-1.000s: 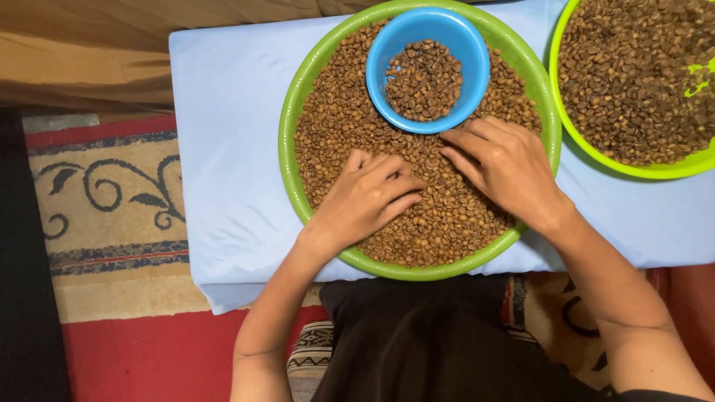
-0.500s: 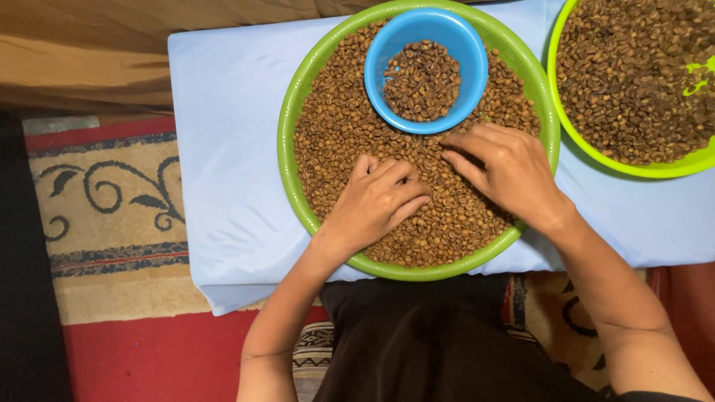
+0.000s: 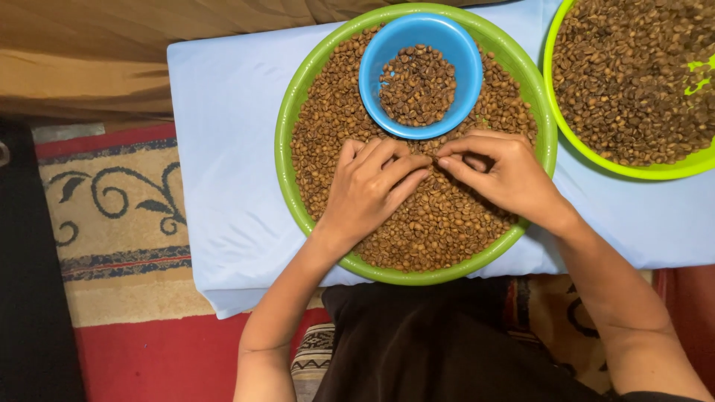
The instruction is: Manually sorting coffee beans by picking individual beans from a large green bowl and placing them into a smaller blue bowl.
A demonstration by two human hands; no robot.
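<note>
Left hand (image 3: 369, 190) and right hand (image 3: 503, 175) palm-down on the beans (image 3: 439, 223) in the green tray (image 3: 287, 175), fingertips meeting just below the blue bowl (image 3: 372, 89). Fingers drawn together, perhaps pinching a bean; too small to tell. Second tray (image 3: 596, 156) at right.

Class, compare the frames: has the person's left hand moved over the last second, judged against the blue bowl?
Yes. The left hand has slid up across the beans toward the blue bowl, and its fingertips now meet the right hand just below the bowl's rim.

Pale blue cloth-covered table (image 3: 223, 149), red patterned rug (image 3: 119, 216), tan curtain (image 3: 89, 52)
</note>
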